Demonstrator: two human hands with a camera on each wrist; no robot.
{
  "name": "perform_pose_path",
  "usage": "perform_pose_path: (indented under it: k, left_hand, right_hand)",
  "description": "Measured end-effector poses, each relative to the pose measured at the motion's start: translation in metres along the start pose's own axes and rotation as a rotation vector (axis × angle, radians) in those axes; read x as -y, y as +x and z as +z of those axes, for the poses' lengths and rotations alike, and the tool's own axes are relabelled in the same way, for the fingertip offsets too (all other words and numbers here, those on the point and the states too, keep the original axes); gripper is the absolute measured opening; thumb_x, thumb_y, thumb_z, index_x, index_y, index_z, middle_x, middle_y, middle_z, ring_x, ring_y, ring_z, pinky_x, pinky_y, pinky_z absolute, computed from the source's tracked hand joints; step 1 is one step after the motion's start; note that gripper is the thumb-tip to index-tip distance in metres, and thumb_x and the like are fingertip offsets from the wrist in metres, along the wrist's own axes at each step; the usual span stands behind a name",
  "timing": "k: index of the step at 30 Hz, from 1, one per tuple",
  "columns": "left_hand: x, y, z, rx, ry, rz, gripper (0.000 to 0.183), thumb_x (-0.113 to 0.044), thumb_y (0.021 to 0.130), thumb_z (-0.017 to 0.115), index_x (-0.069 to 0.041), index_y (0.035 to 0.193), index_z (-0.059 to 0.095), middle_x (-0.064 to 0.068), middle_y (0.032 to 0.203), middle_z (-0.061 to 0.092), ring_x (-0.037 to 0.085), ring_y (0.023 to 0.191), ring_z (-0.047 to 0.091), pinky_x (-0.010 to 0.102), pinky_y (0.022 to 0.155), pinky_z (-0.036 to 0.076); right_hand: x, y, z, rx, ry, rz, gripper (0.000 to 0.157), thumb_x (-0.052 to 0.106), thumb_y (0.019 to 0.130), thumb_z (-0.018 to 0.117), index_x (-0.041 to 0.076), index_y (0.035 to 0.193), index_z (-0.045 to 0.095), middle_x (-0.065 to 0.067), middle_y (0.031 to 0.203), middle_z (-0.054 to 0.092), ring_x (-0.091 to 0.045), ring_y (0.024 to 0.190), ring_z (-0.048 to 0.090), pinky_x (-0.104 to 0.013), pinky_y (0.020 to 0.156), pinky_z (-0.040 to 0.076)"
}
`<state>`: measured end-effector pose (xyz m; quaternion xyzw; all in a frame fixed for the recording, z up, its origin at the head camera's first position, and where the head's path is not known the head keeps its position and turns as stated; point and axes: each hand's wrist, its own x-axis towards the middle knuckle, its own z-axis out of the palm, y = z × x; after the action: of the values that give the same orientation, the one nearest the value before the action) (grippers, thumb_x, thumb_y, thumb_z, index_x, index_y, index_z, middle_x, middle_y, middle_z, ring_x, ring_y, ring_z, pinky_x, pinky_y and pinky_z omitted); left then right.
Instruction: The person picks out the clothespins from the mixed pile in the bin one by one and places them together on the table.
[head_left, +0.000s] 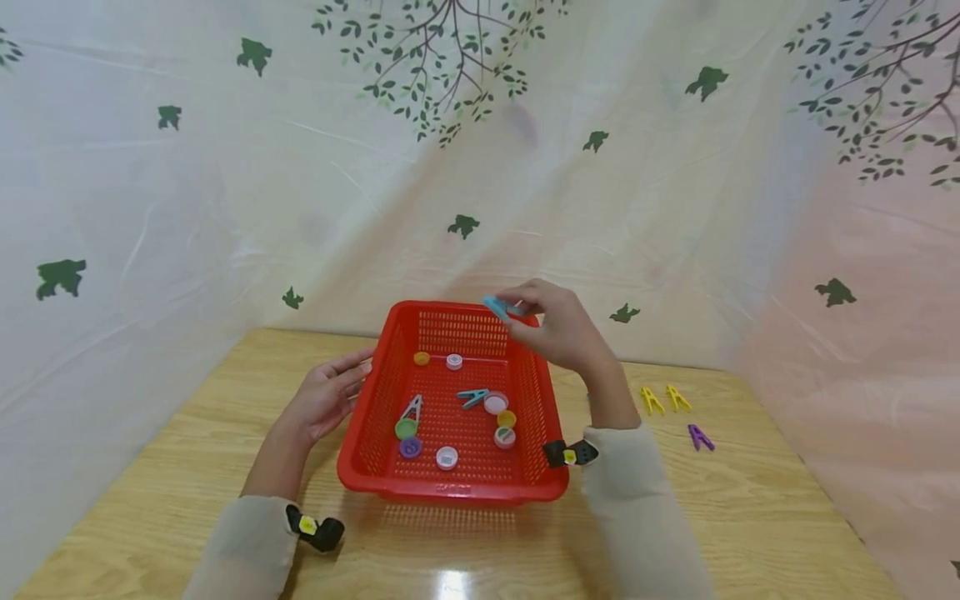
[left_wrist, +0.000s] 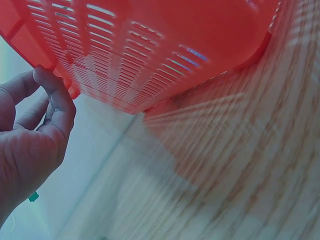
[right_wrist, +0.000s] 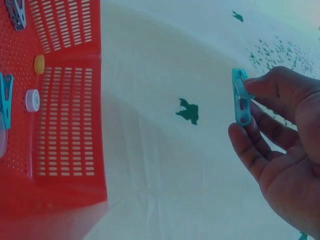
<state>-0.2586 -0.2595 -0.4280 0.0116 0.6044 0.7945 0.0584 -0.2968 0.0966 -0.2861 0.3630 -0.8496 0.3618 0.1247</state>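
My right hand [head_left: 551, 325] pinches a light-blue clothespin [right_wrist: 241, 100] between thumb and fingers, above the far right corner of a red plastic basket [head_left: 453, 490]. At the basket's left side my left hand [head_left: 330, 396] touches the outer rim with its fingertips; the fingers are relaxed and slightly bent. Inside the basket lie a teal clothespin [head_left: 473, 397], a whitish clothespin [head_left: 413, 407] and several bottle caps, among them a green cap [head_left: 406, 428], a purple cap [head_left: 410, 447] and a white cap [head_left: 446, 457].
On the wooden table [head_left: 757, 492] right of the basket lie two yellow clothespins [head_left: 652, 401] and a purple clothespin [head_left: 701, 437]. A pale curtain [head_left: 360, 208] with leaf and bird prints hangs behind the table.
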Motion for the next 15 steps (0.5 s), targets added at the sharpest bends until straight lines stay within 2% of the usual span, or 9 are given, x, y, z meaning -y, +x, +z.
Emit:
perform_pose_path:
  k: [15]
  left_hand:
    - [0.000, 0.001, 0.000, -0.007, -0.014, -0.007, 0.056, -0.026, 0.100, 0.068, -0.009, 0.151, 0.050, 0.005, 0.135, 0.066, 0.023, 0.114, 0.070, 0.041, 0.094, 0.057]
  right_hand:
    - [-0.027, -0.025, -0.019, -0.053, -0.063, 0.073, 0.035, 0.015, 0.096, 0.072, 0.008, 0.130, 0.070, -0.006, 0.118, 0.068, -0.023, 0.097, 0.063, -0.047, 0.091, 0.058]
